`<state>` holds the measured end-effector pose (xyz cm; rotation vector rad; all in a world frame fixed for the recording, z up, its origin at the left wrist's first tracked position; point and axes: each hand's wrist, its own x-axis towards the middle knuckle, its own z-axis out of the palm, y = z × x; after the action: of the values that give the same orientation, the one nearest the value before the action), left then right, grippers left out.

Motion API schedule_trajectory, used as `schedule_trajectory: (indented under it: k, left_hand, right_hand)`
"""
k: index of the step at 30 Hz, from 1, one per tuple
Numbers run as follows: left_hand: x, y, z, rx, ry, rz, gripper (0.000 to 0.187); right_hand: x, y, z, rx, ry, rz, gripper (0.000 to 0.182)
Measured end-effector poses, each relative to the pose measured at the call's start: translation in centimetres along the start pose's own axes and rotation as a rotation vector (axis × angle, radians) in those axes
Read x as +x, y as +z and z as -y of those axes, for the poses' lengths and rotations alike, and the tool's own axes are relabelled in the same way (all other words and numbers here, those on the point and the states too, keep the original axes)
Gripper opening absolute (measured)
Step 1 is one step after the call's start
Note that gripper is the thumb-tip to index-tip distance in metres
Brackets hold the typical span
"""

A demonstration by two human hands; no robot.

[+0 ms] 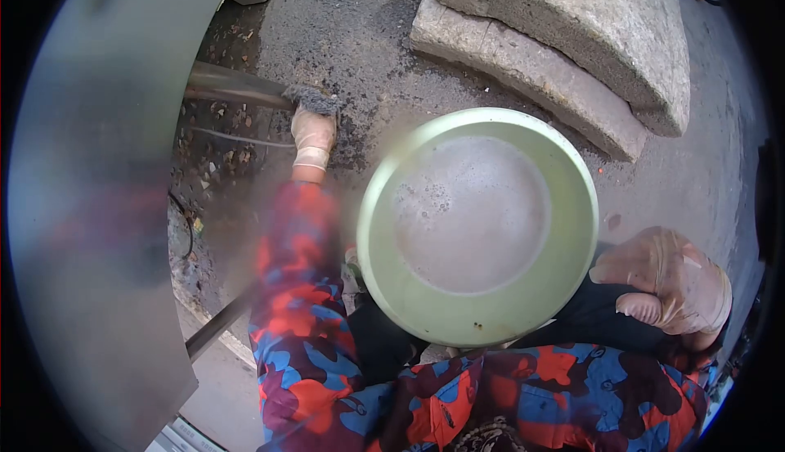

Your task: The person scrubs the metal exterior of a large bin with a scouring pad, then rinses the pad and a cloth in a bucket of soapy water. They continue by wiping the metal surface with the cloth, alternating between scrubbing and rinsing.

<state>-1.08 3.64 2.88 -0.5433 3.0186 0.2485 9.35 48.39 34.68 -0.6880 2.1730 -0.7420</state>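
My left hand [313, 137], in a thin translucent glove, reaches forward with its fingers closed on a grey, fuzzy scrubber [315, 98]. The scrubber rests against the end of a metal leg [237, 85] that sticks out from the left. A pale green basin [373, 247] stands before me, holding cloudy, greyish water [474, 215] with some bubbles. To the right of the basin, my gloved right hand [670, 280] is over my thigh near the rim. Its fingers point left with the thumb apart, and nothing shows in them.
A large metal panel [98, 206] fills the left side, with a second metal leg [219, 327] below. Thick curved stone slabs [564, 26] lie beyond the basin. Dry leaves and debris [221, 157] litter the ground by the panel. A thin cable [241, 138] runs near my left wrist.
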Motion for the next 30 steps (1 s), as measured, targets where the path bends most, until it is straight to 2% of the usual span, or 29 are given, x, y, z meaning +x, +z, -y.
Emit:
schedule_trajectory:
  k: [1, 2, 4, 6, 7, 8, 10, 12, 13, 14, 16, 17, 20, 22, 25, 27, 29, 30]
  left_hand:
    - [-0.8, -2.5, -1.6, -0.067, 0.170, -0.317, 0.046]
    - [-0.6, -5.5, -3.5, 0.163, 0.250, -0.374, 0.037]
    - [1.4, -7.5, -4.4, 0.522, 0.401, -0.492, 0.035]
    - [3.9, -6.4, -2.7, 0.808, 0.313, -0.287, 0.034]
    - [4.7, -6.0, -2.4, 0.859, 0.261, -0.033, 0.030]
    - [5.0, -5.1, -2.5, 0.858, 0.265, -0.040, 0.030]
    - [5.5, -1.5, -2.3, 0.872, 0.193, 0.106, 0.030]
    - [5.2, 1.4, -1.9, 0.890, 0.263, 0.109, 0.032]
    - [5.2, 2.4, -1.3, 0.821, 0.346, 0.199, 0.034]
    - [4.9, 3.2, -0.8, 0.818, 0.348, 0.192, 0.034]
    - [3.6, 3.9, 0.1, 0.871, 0.536, 0.103, 0.036]
    - [3.0, 3.4, 0.3, 0.879, 0.552, 0.174, 0.039]
    - [0.7, 2.3, 2.5, 0.890, 0.629, 0.154, 0.043]
    - [0.1, 0.7, 2.7, 0.930, 0.598, 0.160, 0.046]
    - [0.0, 0.0, 3.3, 1.060, 0.654, -0.037, 0.045]
    - [0.8, -0.1, 1.4, 1.014, 0.587, 0.048, 0.042]
    - [3.3, -0.6, -1.0, 0.873, 0.470, 0.155, 0.033]
    - [4.9, -0.3, -1.8, 0.860, 0.474, 0.161, 0.033]
  right_hand:
    - [0.2, -0.2, 0.0, -0.082, -0.055, -0.015, 0.046]
    - [0.4, -0.2, 0.0, -0.165, -0.111, -0.034, 0.045]
    - [0.1, 0.1, -0.2, -0.177, -0.129, -0.063, 0.045]
    - [-0.1, 0.0, -0.2, -0.191, -0.142, -0.109, 0.045]
    - [-0.1, -0.2, 0.2, -0.190, -0.132, -0.088, 0.046]
    - [-0.2, -0.4, 0.3, -0.190, -0.123, -0.068, 0.047]
    - [-0.6, 0.0, -0.4, -0.185, -0.133, -0.082, 0.047]
    - [-0.9, -0.4, -0.8, -0.205, -0.138, -0.103, 0.048]
    - [-0.9, -0.5, -0.7, -0.167, -0.145, -0.081, 0.045]
    - [-0.9, -0.6, -0.5, -0.133, -0.155, -0.061, 0.043]
    - [-1.1, -0.6, -0.5, -0.091, -0.166, -0.034, 0.041]
    - [-1.3, -0.5, -0.5, -0.098, -0.150, -0.052, 0.040]
    - [-1.8, -0.5, -0.7, -0.107, -0.161, -0.112, 0.040]
    - [-1.8, -0.5, -1.2, -0.091, -0.172, -0.120, 0.041]
    - [-1.1, -0.8, -1.1, -0.065, -0.206, -0.049, 0.041]
    - [-0.7, -0.8, -0.7, -0.072, -0.099, -0.029, 0.043]
    - [-0.2, -0.7, -0.8, -0.076, -0.085, -0.023, 0.045]
    - [0.0, -0.7, -0.9, -0.079, -0.081, -0.021, 0.046]
